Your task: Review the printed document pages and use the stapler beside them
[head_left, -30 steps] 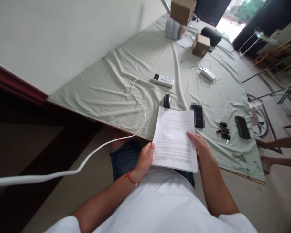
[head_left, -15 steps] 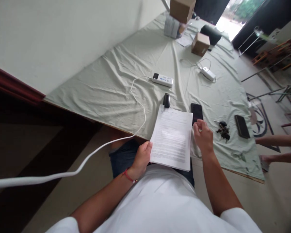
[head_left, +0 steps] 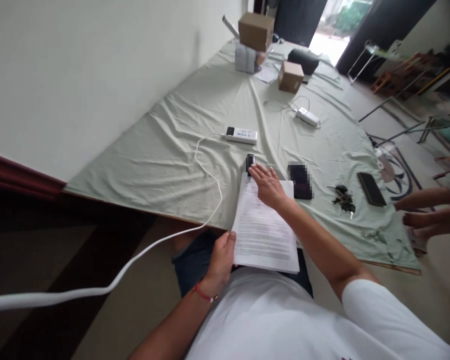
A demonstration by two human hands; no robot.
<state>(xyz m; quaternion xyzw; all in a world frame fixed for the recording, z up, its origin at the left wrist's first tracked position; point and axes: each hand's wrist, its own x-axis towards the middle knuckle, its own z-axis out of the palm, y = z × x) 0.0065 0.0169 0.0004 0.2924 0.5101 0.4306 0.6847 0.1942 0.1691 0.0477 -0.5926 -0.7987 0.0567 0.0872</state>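
A stack of printed paper sheets (head_left: 262, 240) lies at the near table edge, its lower end reaching over my lap. My left hand (head_left: 224, 252) is closed on the left edge of the stack, thumb on top. Across the upper part of the pages lies my right hand (head_left: 270, 187), fingers stretched out and pointing up to the left. Its fingertips are by a small black object that looks like a stapler (head_left: 250, 161), at the top left corner of the stack. Whether they touch it I cannot tell. A dark phone (head_left: 300, 181) lies right of the pages.
Keys (head_left: 344, 197) and a second dark phone (head_left: 371, 189) lie to the right. Farther back are a white power strip (head_left: 241, 135) with a long white cord (head_left: 146, 250), another white power strip (head_left: 308, 117) and cardboard boxes (head_left: 290, 77). A person's legs (head_left: 431, 220) show at right.
My right hand has moved left from beside the dark phone onto the top of the pages, its curled fingers now straightened. My left hand keeps its hold. The view has shifted slightly.
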